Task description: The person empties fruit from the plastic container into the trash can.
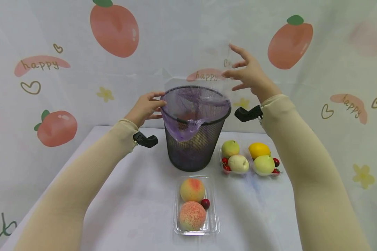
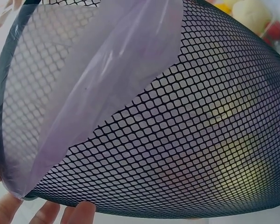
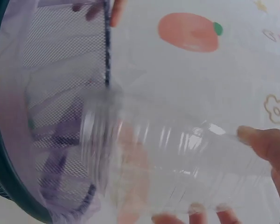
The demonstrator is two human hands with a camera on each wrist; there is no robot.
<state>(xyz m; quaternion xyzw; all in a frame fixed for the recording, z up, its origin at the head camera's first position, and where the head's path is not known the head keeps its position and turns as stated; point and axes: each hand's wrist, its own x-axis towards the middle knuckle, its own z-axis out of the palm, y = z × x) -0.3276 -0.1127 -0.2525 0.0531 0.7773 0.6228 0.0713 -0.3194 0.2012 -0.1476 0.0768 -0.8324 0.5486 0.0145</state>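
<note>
A black mesh wastebasket with a purple bag liner stands at the middle of the white table. My left hand grips its rim on the left; the fingertips show under the mesh and liner. Yellow-green fruit shows dimly through the mesh. My right hand is raised above the basket's right rim, its fingers curled round a clear plastic tray tilted towards the lined opening. The tray is blurred, and nearly invisible in the head view.
A clear tray with two peaches and a cherry lies in front of the basket. Two more trays of fruit (pear, peach, lemon, green apple, cherries) sit to its right. A printed backdrop hangs close behind the table.
</note>
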